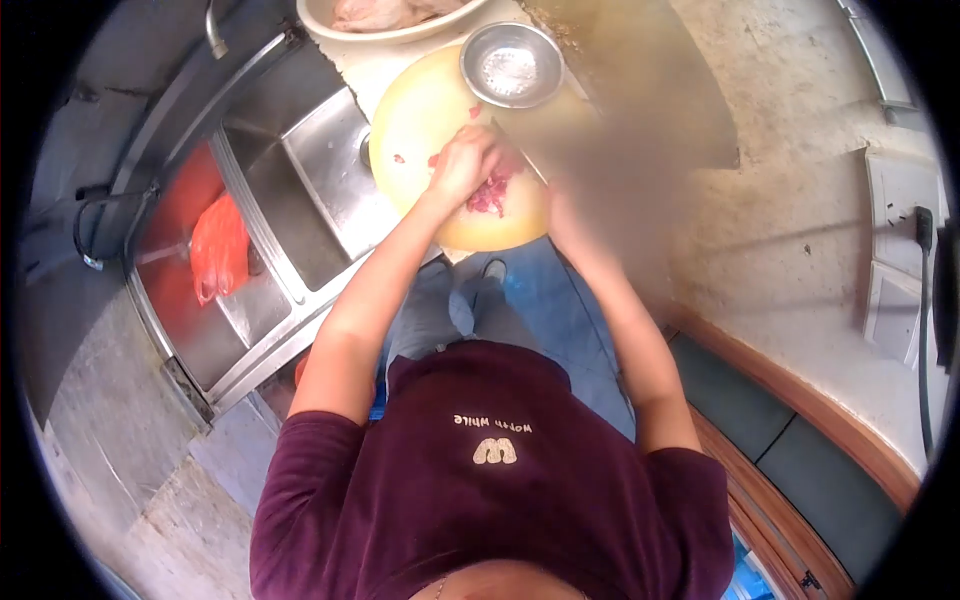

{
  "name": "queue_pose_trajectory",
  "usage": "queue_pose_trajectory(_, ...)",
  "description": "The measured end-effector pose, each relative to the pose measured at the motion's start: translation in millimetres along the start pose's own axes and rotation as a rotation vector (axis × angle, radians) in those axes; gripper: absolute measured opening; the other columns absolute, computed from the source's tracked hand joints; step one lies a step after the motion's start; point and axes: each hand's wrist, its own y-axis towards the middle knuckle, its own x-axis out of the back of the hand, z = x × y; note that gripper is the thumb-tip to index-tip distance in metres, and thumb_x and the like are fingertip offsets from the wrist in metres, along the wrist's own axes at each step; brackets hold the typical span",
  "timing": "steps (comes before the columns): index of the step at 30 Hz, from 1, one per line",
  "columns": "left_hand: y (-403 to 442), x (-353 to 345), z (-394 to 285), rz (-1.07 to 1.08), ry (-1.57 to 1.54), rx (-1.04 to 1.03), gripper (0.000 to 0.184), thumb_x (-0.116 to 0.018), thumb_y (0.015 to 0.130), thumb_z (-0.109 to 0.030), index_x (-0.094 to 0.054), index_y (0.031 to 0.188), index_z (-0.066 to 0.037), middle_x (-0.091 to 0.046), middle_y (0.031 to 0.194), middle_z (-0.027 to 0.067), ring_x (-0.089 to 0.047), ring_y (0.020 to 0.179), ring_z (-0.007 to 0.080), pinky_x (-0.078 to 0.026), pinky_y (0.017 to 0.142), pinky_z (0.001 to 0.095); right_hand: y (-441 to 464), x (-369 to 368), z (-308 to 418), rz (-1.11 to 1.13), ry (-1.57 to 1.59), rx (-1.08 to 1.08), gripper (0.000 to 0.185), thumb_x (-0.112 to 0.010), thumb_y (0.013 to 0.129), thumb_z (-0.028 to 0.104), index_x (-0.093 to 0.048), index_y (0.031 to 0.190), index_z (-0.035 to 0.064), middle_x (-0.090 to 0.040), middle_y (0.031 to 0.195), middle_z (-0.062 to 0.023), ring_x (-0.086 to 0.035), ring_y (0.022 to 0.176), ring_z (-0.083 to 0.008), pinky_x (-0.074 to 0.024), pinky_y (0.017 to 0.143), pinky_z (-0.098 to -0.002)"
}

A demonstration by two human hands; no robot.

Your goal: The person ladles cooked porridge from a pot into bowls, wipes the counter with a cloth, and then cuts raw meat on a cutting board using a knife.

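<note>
A round yellowish cutting board (405,115) lies in front of me with red raw meat (488,197) on it, cut into small pieces. My left hand (468,165) has its fingers curled down on the meat, holding it against the board. At the board's right edge, my right hand (568,222) is closed around a knife. The thin edge of the knife (524,153) shows just right of the left fingers. A grey blur on the right hides part of the knife and some of the right hand. Small meat scraps lie near the left hand.
A metal bowl (512,65) with whitish contents stands at the board's far edge. Beyond it is a white basin (325,22) of pale raw meat. To the left, a double steel sink (330,165) holds a red plastic bag (220,245). A wall (770,240) rises on the right.
</note>
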Motion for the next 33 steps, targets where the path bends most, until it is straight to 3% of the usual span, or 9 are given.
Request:
queue_pose_trajectory(6,-2.7,-2.2,-2.2,0.027,0.026,-0.022,0.012,-0.060,0.070,-0.005,-0.061,0.082,-0.001,-0.059,0.082,0.0136,-0.056,0.083,0.0302,-0.046,0.075,0.0385,42.7,-14.7,16.6,0.190,-0.087,0.040,0.023,-0.036,0.084,0.011,-0.049,0.095,-0.0038,-0.062,0.072,-0.0237,-0.063,0.074,-0.0352,-0.0494,0.066,-0.0445)
queue_pose_trajectory(15,-2.7,11.1,-12.8,0.061,0.120,-0.047,0.017,-0.060,0.069,-0.003,-0.062,0.085,-0.002,-0.059,0.083,0.0138,-0.057,0.078,0.0283,-0.047,0.073,0.0370,14.0,-27.1,-2.5,0.026,-0.084,0.087,0.030,-0.041,0.086,0.015,-0.050,0.109,-0.0012,-0.062,0.075,-0.0234,-0.063,0.069,-0.0356,-0.0486,0.063,-0.0458)
queue_pose_trajectory(18,-4.7,32.3,-20.6,-0.076,-0.118,0.304,0.013,-0.057,0.073,-0.003,-0.060,0.086,-0.002,-0.058,0.080,0.0130,-0.058,0.075,0.0228,-0.047,0.067,0.0335,13.7,6.3,11.4,0.036,0.122,0.033,0.025,-0.043,0.088,0.021,-0.051,0.101,0.0005,-0.060,0.069,-0.0238,-0.062,0.067,-0.0358,-0.0478,0.062,-0.0462)
queue_pose_trajectory(20,-9.5,34.7,-12.9,-0.060,-0.467,0.604,0.017,-0.049,0.088,-0.017,-0.057,0.095,-0.004,-0.060,0.085,0.0055,-0.057,0.072,0.0129,-0.048,0.067,0.0262,1.1,26.9,18.3,0.027,0.305,-0.052,0.026,-0.045,0.089,0.023,-0.051,0.099,0.0003,-0.059,0.066,-0.0247,-0.061,0.066,-0.0364,-0.0471,0.062,-0.0468)
queue_pose_trajectory(24,-7.7,37.8,-39.8,0.080,-1.745,1.054,0.034,-0.032,0.095,-0.026,-0.049,0.110,-0.002,-0.060,0.091,0.0069,-0.058,0.086,0.0190,-0.046,0.079,0.0312,-2.4,15.1,10.2,0.409,1.436,-0.376,0.025,-0.048,0.090,0.028,-0.049,0.094,0.0038,-0.049,0.049,-0.0076,-0.048,0.036,-0.0206,-0.0419,0.036,-0.0328)
queue_pose_trajectory(25,-16.0,30.3,-26.6,0.276,-2.241,0.684,0.032,-0.032,0.095,-0.023,-0.048,0.111,-0.001,-0.059,0.101,0.0118,-0.057,0.094,0.0237,-0.046,0.081,0.0328,-5.2,9.6,10.4,0.451,1.543,-0.409,0.022,-0.046,0.091,0.028,-0.048,0.093,0.0056,-0.043,0.048,-0.0008,-0.042,0.033,-0.0117,-0.0357,0.030,-0.0249)
queue_pose_trajectory(28,-16.3,28.5,-18.9,-0.020,-1.954,0.984,0.032,-0.031,0.095,-0.020,-0.047,0.113,0.001,-0.058,0.104,0.0131,-0.057,0.095,0.0228,-0.047,0.082,0.0328,-25.2,5.3,2.2,0.478,1.501,-0.433,0.022,-0.045,0.092,0.026,-0.048,0.093,0.0038,-0.043,0.048,-0.0015,-0.043,0.033,-0.0120,-0.0362,0.031,-0.0256)
queue_pose_trajectory(32,2.8,35.4,-29.9,-0.176,-1.397,0.856,0.029,-0.033,0.094,-0.012,-0.047,0.114,0.004,-0.058,0.105,0.0159,-0.058,0.092,0.0207,-0.047,0.082,0.0307,-63.1,15.8,-29.0,0.315,1.282,-0.469,0.024,-0.044,0.092,0.027,-0.050,0.090,0.0039,-0.042,0.048,0.0013,-0.041,0.034,-0.0087,-0.0349,0.032,-0.0233)
queue_pose_trajectory(33,6.8,35.7,-18.0,-0.010,-0.868,0.702,0.026,-0.038,0.090,-0.008,-0.051,0.110,0.003,-0.058,0.105,0.0156,-0.056,0.093,0.0243,-0.044,0.083,0.0326,-63.5,16.6,-36.8,0.210,1.183,-0.520,0.024,-0.044,0.092,0.026,-0.051,0.089,0.0035,-0.046,0.049,-0.0028,-0.045,0.035,-0.0129,-0.0372,0.033,-0.0270)
